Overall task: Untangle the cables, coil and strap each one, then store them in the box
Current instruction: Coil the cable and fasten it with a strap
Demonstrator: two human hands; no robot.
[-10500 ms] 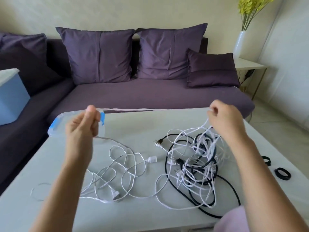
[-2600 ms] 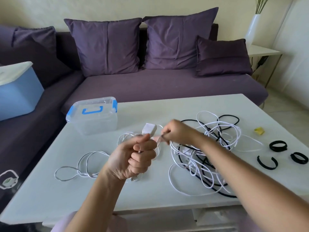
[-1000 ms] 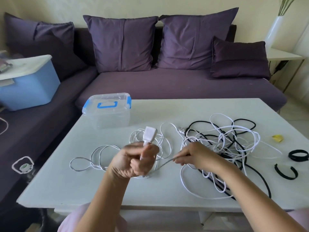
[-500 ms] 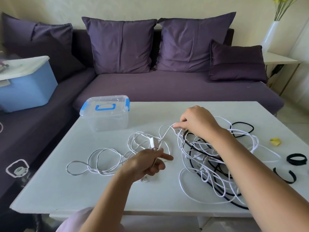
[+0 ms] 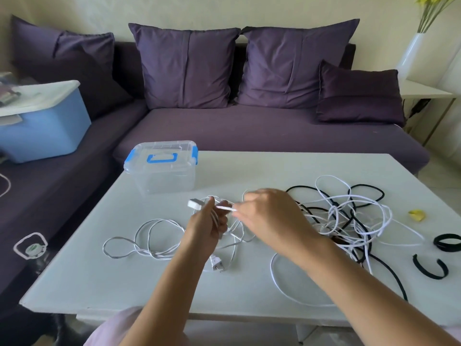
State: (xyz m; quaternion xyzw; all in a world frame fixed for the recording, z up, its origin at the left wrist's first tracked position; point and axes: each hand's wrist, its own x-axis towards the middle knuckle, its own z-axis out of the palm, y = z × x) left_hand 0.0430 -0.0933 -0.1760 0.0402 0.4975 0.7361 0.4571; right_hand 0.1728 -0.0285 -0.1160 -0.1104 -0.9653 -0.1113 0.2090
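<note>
**On the tabletop [image 5: 274, 171]: both hands clamped on one white cable [image 5: 149, 236]**

At left rear, the clear lidded box [image 5: 163, 168] stands shut. Loose loops of the white cable lie in front of it and run into the left hand [image 5: 205, 227], which grips several strands, the socket end [image 5: 195, 204] jutting above. Just beside it, the right hand [image 5: 269, 218] pinches a strand. Rightward lies the black-and-white tangle [image 5: 349, 216], then the black straps [image 5: 447, 242].
</note>
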